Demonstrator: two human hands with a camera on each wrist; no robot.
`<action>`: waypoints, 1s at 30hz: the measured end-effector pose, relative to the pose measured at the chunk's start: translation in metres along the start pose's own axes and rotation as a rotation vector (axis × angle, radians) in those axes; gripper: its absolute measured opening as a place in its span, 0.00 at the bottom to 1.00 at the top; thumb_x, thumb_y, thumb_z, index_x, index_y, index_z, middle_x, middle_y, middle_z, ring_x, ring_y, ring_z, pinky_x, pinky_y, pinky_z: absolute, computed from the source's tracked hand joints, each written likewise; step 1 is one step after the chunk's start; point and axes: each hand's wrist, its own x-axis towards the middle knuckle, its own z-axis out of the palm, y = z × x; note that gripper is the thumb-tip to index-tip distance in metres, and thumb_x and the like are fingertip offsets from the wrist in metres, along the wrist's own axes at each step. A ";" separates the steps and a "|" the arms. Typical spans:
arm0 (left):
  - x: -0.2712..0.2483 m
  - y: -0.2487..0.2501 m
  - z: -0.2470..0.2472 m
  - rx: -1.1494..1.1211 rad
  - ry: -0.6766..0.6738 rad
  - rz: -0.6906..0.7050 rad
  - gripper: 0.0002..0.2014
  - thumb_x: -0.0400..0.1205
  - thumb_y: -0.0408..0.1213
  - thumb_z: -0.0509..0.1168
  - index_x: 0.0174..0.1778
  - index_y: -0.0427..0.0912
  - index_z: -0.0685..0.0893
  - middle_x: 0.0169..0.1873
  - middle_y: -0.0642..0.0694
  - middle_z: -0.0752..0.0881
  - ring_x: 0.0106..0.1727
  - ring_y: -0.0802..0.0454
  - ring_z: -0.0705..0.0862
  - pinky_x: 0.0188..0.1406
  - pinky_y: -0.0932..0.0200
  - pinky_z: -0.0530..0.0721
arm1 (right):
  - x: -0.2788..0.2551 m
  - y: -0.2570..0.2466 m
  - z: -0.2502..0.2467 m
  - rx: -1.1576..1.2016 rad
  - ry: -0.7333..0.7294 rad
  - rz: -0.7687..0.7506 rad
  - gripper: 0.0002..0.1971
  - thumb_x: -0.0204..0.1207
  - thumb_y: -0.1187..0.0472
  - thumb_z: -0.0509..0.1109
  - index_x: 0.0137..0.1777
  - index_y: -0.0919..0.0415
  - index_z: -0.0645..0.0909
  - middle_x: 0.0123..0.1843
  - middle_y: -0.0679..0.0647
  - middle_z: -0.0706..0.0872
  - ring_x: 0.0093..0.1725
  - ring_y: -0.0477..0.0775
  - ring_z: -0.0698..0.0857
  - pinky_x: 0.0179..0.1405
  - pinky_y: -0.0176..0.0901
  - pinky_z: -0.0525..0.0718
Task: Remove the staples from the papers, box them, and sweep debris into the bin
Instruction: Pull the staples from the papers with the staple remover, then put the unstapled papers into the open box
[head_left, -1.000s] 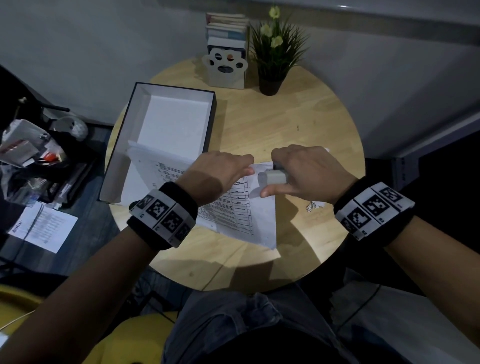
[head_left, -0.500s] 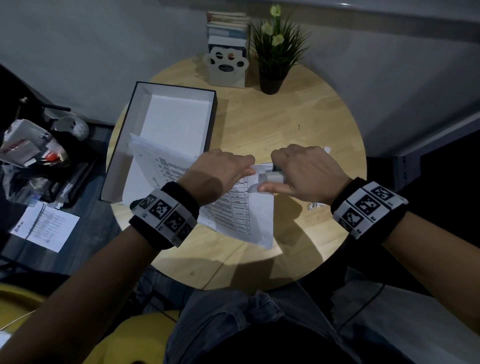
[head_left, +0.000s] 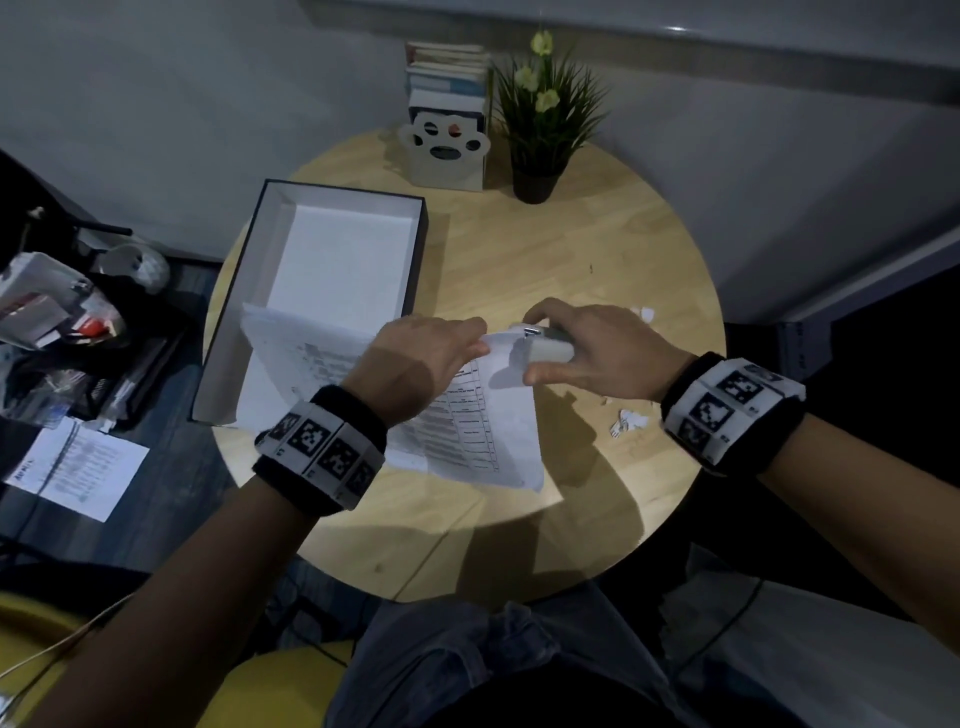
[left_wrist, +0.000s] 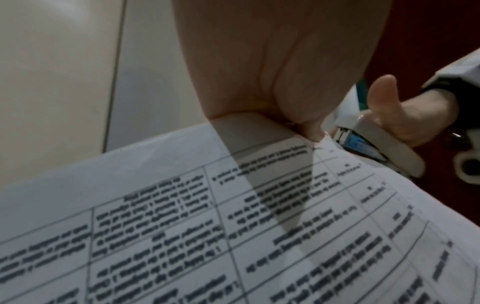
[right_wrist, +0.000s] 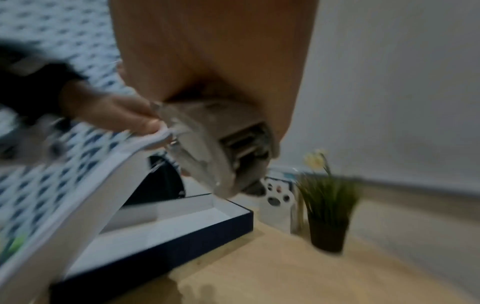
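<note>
A stapled set of printed papers (head_left: 467, 415) is held above the round wooden table (head_left: 545, 260). My left hand (head_left: 431, 358) pinches the papers' top corner (left_wrist: 319, 139). My right hand (head_left: 587, 353) grips a grey staple remover (head_left: 545, 345), its metal claws at that same corner (left_wrist: 342, 136). In the right wrist view the remover (right_wrist: 215, 156) sits against the curled paper edge (right_wrist: 161, 135) beside the left hand's fingertips. The open box (head_left: 332, 280), dark outside and white inside, lies on the table's left part under the papers' far end.
Small torn paper scraps (head_left: 628, 418) lie on the table right of the papers, more (head_left: 644, 314) beyond my right hand. A paw-print book holder (head_left: 447, 150) and a potted plant (head_left: 540, 124) stand at the back edge. Clutter and a loose sheet (head_left: 78, 467) lie on the floor left.
Both hands stay at the papers' corner. The right hand with the remover has shifted slightly up and turned against the corner; the papers have barely moved.
</note>
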 end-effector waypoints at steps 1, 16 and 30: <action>-0.002 -0.007 0.001 -0.033 0.044 -0.018 0.12 0.86 0.44 0.52 0.44 0.41 0.74 0.33 0.39 0.84 0.34 0.38 0.79 0.34 0.55 0.69 | 0.004 0.006 -0.004 0.233 -0.043 0.097 0.28 0.70 0.39 0.71 0.61 0.59 0.72 0.36 0.46 0.81 0.34 0.49 0.79 0.35 0.42 0.72; -0.045 -0.076 0.008 -0.418 0.651 -0.460 0.16 0.83 0.47 0.48 0.39 0.42 0.74 0.30 0.47 0.75 0.32 0.50 0.73 0.30 0.51 0.72 | 0.219 0.106 0.066 -0.159 -0.075 0.205 0.20 0.83 0.62 0.61 0.74 0.65 0.69 0.71 0.65 0.74 0.68 0.66 0.75 0.61 0.56 0.78; -0.025 -0.100 -0.010 -0.701 0.855 -0.521 0.10 0.82 0.45 0.52 0.38 0.46 0.71 0.31 0.53 0.72 0.34 0.58 0.70 0.34 0.60 0.68 | 0.103 0.023 0.059 1.068 -0.297 0.139 0.45 0.75 0.75 0.69 0.84 0.51 0.48 0.79 0.43 0.61 0.74 0.47 0.67 0.74 0.56 0.73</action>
